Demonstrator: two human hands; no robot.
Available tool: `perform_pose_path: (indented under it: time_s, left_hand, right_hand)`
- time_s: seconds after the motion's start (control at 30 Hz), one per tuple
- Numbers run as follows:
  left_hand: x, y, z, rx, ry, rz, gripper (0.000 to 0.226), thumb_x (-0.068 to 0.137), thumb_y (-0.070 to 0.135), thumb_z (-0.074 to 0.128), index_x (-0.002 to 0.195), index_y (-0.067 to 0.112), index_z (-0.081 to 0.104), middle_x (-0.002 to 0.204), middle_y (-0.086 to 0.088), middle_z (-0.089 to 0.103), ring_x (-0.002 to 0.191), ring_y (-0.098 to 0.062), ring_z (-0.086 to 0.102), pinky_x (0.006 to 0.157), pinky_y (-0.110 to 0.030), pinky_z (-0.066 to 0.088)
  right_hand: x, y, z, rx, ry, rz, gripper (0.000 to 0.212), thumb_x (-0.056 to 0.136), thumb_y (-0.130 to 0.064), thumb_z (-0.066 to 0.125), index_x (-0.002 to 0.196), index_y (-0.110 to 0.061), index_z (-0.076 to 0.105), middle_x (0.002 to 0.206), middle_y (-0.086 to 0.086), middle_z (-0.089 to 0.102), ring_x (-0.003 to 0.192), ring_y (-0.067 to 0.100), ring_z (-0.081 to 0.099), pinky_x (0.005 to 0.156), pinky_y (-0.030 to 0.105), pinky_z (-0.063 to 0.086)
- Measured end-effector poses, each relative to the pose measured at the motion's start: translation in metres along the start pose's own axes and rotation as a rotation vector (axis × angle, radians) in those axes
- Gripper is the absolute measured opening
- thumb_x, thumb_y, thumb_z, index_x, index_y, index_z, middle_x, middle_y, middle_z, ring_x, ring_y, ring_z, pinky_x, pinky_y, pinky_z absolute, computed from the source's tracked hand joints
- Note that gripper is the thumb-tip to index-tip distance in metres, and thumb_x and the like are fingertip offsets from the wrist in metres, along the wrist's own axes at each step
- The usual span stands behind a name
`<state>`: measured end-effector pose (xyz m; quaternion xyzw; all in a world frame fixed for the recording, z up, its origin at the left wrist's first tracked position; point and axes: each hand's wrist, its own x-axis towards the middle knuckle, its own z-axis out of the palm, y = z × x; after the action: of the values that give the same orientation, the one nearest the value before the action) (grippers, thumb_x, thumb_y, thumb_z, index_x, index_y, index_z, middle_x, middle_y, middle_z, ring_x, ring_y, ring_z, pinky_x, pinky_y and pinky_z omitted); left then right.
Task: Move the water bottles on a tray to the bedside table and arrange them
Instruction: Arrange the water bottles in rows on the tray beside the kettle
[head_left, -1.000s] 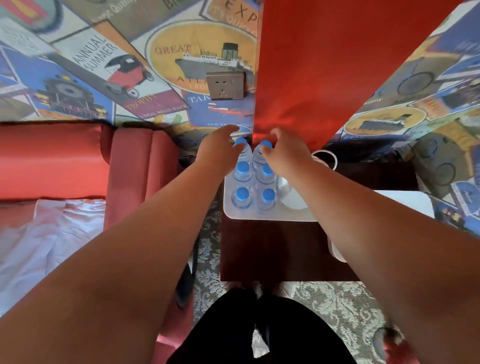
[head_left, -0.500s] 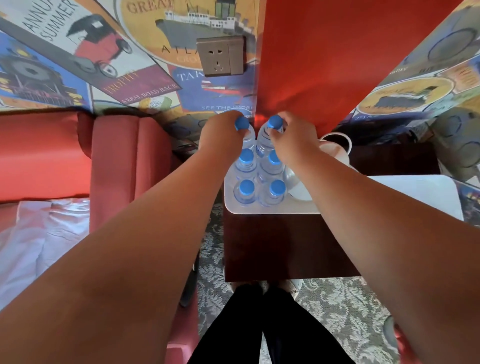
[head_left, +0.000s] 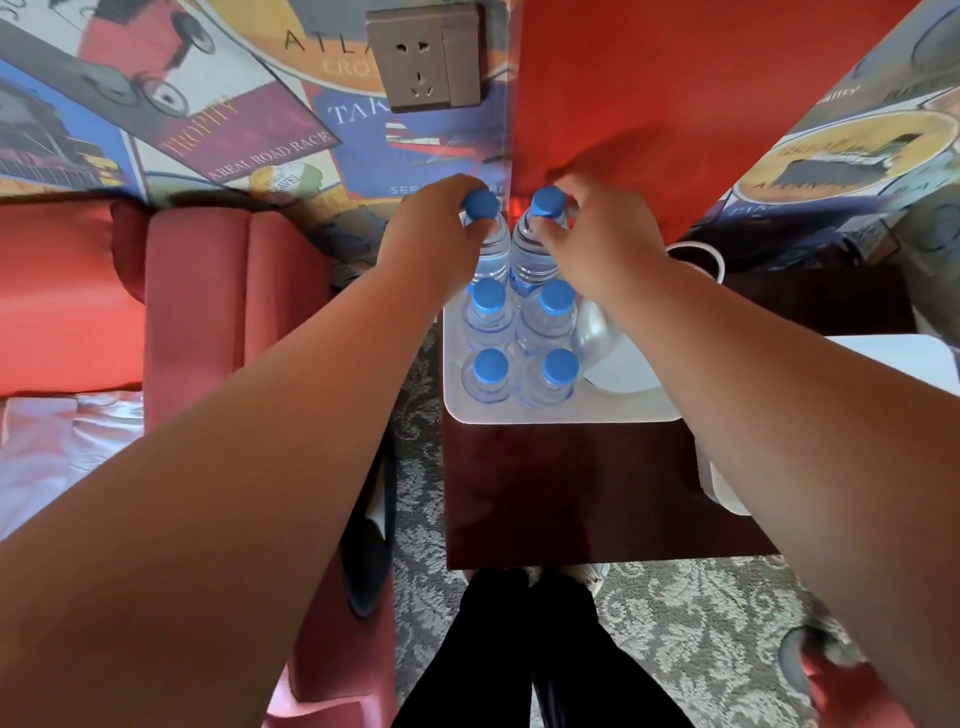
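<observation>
Several clear water bottles with blue caps stand in two rows on a white tray (head_left: 561, 413) on the dark wooden table (head_left: 561, 493). My left hand (head_left: 431, 234) grips the far left bottle (head_left: 491, 244) by its neck. My right hand (head_left: 592, 239) grips the far right bottle (head_left: 530, 254) the same way. Both held bottles sit higher than the others. Two middle bottles (head_left: 488, 312) and two near bottles (head_left: 491, 376) remain standing on the tray.
A shiny kettle (head_left: 592, 332) and a white cup (head_left: 696, 257) sit on the tray to the right. A red padded headboard (head_left: 208, 312) and white bedding (head_left: 62, 447) lie left. A wall socket (head_left: 423, 57) is above. Patterned carpet (head_left: 675, 613) lies below.
Both hands have closed on the two far bottles and raised them a little above the tray. The view has moved closer to the table.
</observation>
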<state>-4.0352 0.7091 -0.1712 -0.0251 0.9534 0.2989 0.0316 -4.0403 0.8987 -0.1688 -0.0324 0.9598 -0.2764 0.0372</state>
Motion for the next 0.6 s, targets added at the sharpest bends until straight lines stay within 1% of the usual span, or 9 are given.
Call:
perform_pose_path:
  time_s: [0.07, 0.17, 0.3, 0.33, 0.37, 0.43, 0.5, 0.53, 0.6]
  left_hand:
    - [0.001, -0.003, 0.002, -0.009, 0.02, 0.009, 0.029, 0.09, 0.031, 0.064, 0.12, 0.029, 0.065, 0.116, 0.007, 0.07, 0.106, -0.019, 0.062, 0.082, -0.023, 0.04]
    - [0.004, -0.008, 0.005, -0.039, 0.043, -0.005, 0.03, 0.091, 0.031, 0.062, 0.121, 0.028, 0.064, 0.117, 0.008, 0.069, 0.108, -0.017, 0.061, 0.082, -0.022, 0.039]
    - [0.007, -0.012, 0.009, -0.102, 0.06, 0.02, 0.028, 0.089, 0.032, 0.063, 0.117, 0.029, 0.065, 0.111, 0.014, 0.068, 0.108, -0.008, 0.061, 0.088, -0.022, 0.044]
    - [0.007, -0.012, 0.01, -0.121, 0.073, 0.021, 0.027, 0.089, 0.032, 0.063, 0.116, 0.03, 0.066, 0.108, 0.017, 0.066, 0.107, -0.006, 0.061, 0.087, -0.02, 0.044]
    - [0.007, -0.012, 0.011, -0.139, 0.087, 0.018, 0.027, 0.089, 0.033, 0.064, 0.115, 0.03, 0.066, 0.104, 0.02, 0.064, 0.104, -0.002, 0.061, 0.083, -0.014, 0.042]
    - [0.008, -0.011, 0.013, -0.183, 0.11, 0.0, 0.023, 0.086, 0.035, 0.069, 0.109, 0.031, 0.066, 0.094, 0.026, 0.062, 0.092, 0.009, 0.059, 0.073, 0.0, 0.037]
    - [0.008, -0.009, 0.016, -0.236, 0.137, -0.026, 0.022, 0.081, 0.038, 0.075, 0.099, 0.033, 0.065, 0.085, 0.03, 0.061, 0.084, 0.019, 0.056, 0.069, 0.001, 0.039]
    - [0.009, -0.008, 0.017, -0.26, 0.162, -0.038, 0.023, 0.078, 0.039, 0.078, 0.095, 0.034, 0.063, 0.082, 0.03, 0.061, 0.082, 0.021, 0.055, 0.068, 0.0, 0.04]
    - [0.009, -0.006, 0.019, -0.294, 0.212, -0.063, 0.025, 0.075, 0.041, 0.081, 0.088, 0.035, 0.061, 0.08, 0.028, 0.064, 0.08, 0.016, 0.06, 0.066, -0.001, 0.041]
  right_hand:
    - [0.002, 0.0, 0.002, 0.014, 0.018, -0.005, 0.036, 0.087, -0.049, 0.063, 0.115, -0.026, 0.065, 0.097, 0.0, 0.072, 0.093, 0.026, 0.066, 0.076, 0.032, 0.048]
    - [0.005, 0.002, 0.005, -0.011, 0.046, -0.013, 0.036, 0.087, -0.051, 0.061, 0.11, -0.023, 0.065, 0.095, 0.0, 0.071, 0.091, 0.028, 0.065, 0.072, 0.033, 0.046]
    - [0.009, 0.003, 0.01, -0.02, 0.094, -0.027, 0.035, 0.087, -0.051, 0.06, 0.104, -0.021, 0.066, 0.087, 0.001, 0.07, 0.084, 0.029, 0.063, 0.067, 0.034, 0.045]
    - [0.01, 0.003, 0.011, -0.019, 0.106, -0.032, 0.035, 0.086, -0.051, 0.061, 0.103, -0.021, 0.066, 0.085, 0.001, 0.069, 0.083, 0.028, 0.063, 0.067, 0.034, 0.045]
    - [0.01, 0.003, 0.012, -0.016, 0.117, -0.032, 0.036, 0.086, -0.052, 0.061, 0.102, -0.02, 0.066, 0.084, 0.001, 0.068, 0.082, 0.027, 0.063, 0.067, 0.035, 0.046]
    - [0.013, 0.004, 0.013, 0.006, 0.133, -0.009, 0.038, 0.084, -0.054, 0.064, 0.1, -0.02, 0.067, 0.085, -0.001, 0.069, 0.082, 0.024, 0.064, 0.068, 0.036, 0.048]
    - [0.016, 0.006, 0.013, 0.057, 0.14, 0.016, 0.04, 0.08, -0.055, 0.066, 0.098, -0.02, 0.069, 0.083, -0.003, 0.069, 0.079, 0.02, 0.064, 0.069, 0.036, 0.05]
    - [0.017, 0.006, 0.014, 0.078, 0.144, 0.022, 0.04, 0.078, -0.055, 0.067, 0.096, -0.02, 0.07, 0.082, -0.003, 0.069, 0.078, 0.019, 0.064, 0.069, 0.036, 0.05]
    - [0.019, 0.007, 0.014, 0.093, 0.16, 0.026, 0.042, 0.075, -0.057, 0.068, 0.095, -0.02, 0.071, 0.08, -0.003, 0.069, 0.076, 0.017, 0.064, 0.069, 0.035, 0.05]
